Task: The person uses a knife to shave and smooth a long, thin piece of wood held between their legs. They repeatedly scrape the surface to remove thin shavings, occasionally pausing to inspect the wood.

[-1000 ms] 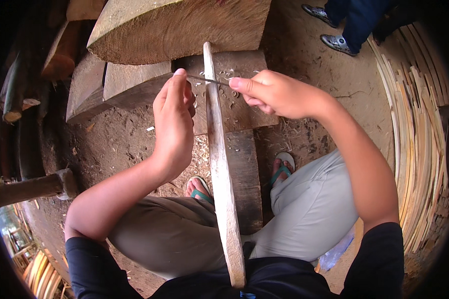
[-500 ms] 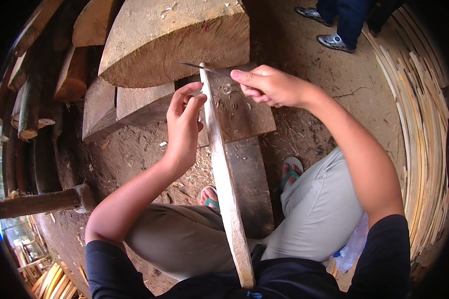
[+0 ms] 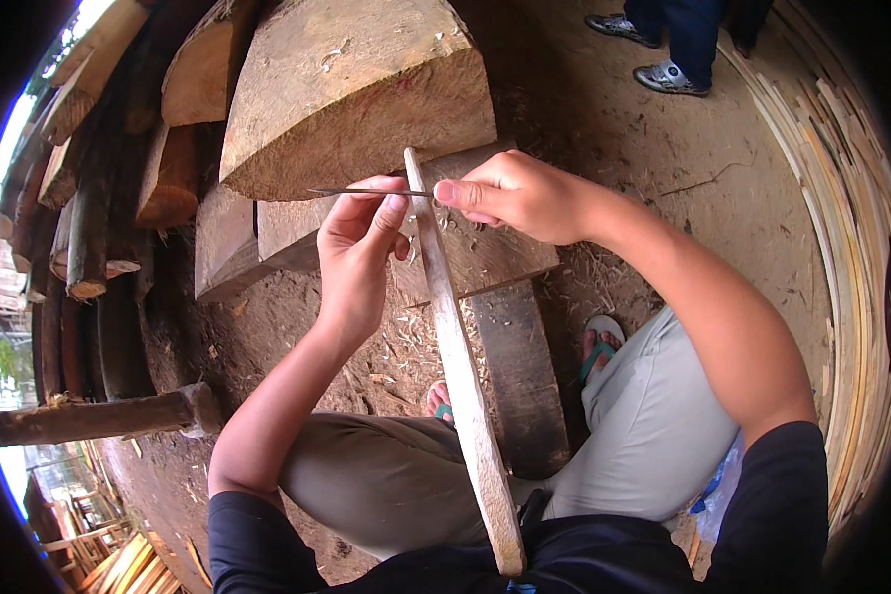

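Note:
A long pale wooden stick, whittled along its length, slants from my waist to the big sawn wood block ahead. Across its upper part lies the thin dark blade of a knife. My right hand is closed around the knife's handle end, just right of the stick; the handle is hidden in the fingers. On the stick's other side, thumb and fingers of my left hand pinch the blade, whose point sticks out to the left. The stick's lower end rests against my dark shirt.
Logs are piled at the left, near a horizontal pole. Long thin wood strips lie along the right. Below the block are more wood pieces and a dark plank. Another person's shoes stand at the upper right. Shavings litter the ground.
The knife has come down the stick toward me and lies more level. My left fingers, before apart from the blade, now pinch it. The whole view has shifted slightly.

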